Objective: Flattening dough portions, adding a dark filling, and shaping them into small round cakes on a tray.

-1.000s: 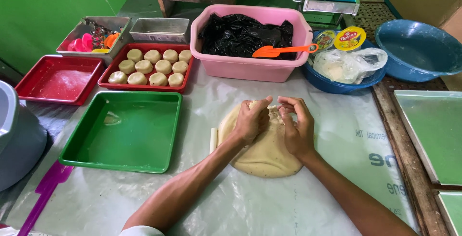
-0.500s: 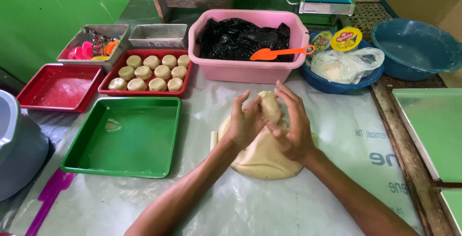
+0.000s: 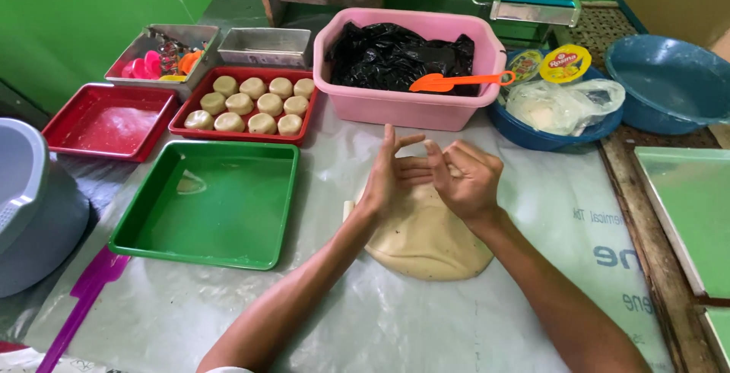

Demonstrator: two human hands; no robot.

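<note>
I see my left hand point(image 3: 390, 174) and right hand point(image 3: 465, 177) pressed together, fingers spread, above the flat dough point(image 3: 426, 240) on the table. The red tray point(image 3: 245, 125) holds dough balls point(image 3: 251, 104); the pink tub point(image 3: 411, 107) holds black plastic point(image 3: 395, 57); the green tray point(image 3: 209, 251) lies nearly bare.

Both forearms are bare from the near edge of the view up to the wrists, with no sleeves, watch or bands. The left hand point(image 3: 391, 179) and right hand point(image 3: 468, 179) are ungloved, the fingers point(image 3: 407, 142) ringless.
</note>
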